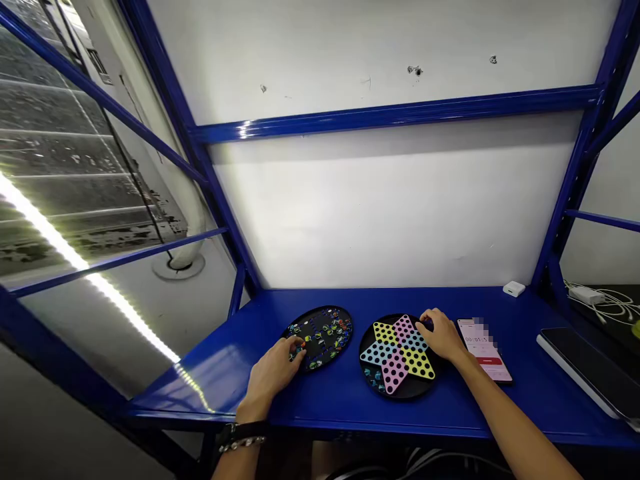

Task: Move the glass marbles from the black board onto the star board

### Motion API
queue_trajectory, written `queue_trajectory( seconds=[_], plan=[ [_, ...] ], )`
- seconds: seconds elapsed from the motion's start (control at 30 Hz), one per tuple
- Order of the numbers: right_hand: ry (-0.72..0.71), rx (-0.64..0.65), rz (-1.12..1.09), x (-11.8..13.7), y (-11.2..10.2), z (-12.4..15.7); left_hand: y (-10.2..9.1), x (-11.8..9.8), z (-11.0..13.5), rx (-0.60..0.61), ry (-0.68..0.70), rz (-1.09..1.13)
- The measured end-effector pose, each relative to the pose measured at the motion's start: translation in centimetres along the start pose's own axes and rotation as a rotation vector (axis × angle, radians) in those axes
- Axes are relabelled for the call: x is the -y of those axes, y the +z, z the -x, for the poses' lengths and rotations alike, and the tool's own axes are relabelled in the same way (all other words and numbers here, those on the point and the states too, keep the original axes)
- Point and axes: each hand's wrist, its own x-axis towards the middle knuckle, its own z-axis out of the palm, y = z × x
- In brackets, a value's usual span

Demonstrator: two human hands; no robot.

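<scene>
Marbles, small, glossy and multicoloured [330, 330], lie in a round black tray [315, 348]; probably light, hard and slippery, best pinched around their middles. The left hand [274, 367] curls over its near-left edge, thumb apart from forefinger; I can't tell whether they grip anything. Rightward, the right hand [443, 335] bends its fingers over a pink, yellow and blue star-shaped holed board [400, 350], their grip unclear.

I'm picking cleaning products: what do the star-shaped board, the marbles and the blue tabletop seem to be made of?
Star-shaped board: probably plastic or coated card, matte, judging by its flat colours.
Marbles: likely glass, glossy, given their bright glints, though too small to be sure.
Blue tabletop: perhaps painted metal, glossy; a bright streak reflects in it.
</scene>
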Motion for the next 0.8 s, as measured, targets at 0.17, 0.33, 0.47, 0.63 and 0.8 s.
queue_trajectory(
  seconds=[0.17, 0.33, 0.47, 0.63, 0.8],
  plan=[
    [0.010, 0.006, -0.005, 0.1, -0.1, 0.1, 0.1, 1.5, -0.3, -0.037, 0.022, 0.099],
    [-0.009, 0.001, 0.004, 0.2, 0.0, 0.2, 0.1, 1.3, 0.0, -0.013, 0.037, 0.102],
    [-0.001, 0.010, 0.003, 0.2, 0.2, 0.2, 0.0, 0.3, 0.3, -0.001, 0.043, 0.069],
    [-0.008, 0.007, -0.009, 0.1, 0.4, 0.2, -1.4, 1.1, -1.2, -0.093, -0.004, 0.139],
    [-0.008, -0.003, 0.004, 0.0, 0.5, 0.1, -1.6, 2.7, -5.3, -0.098, -0.097, 0.014]
  ],
)
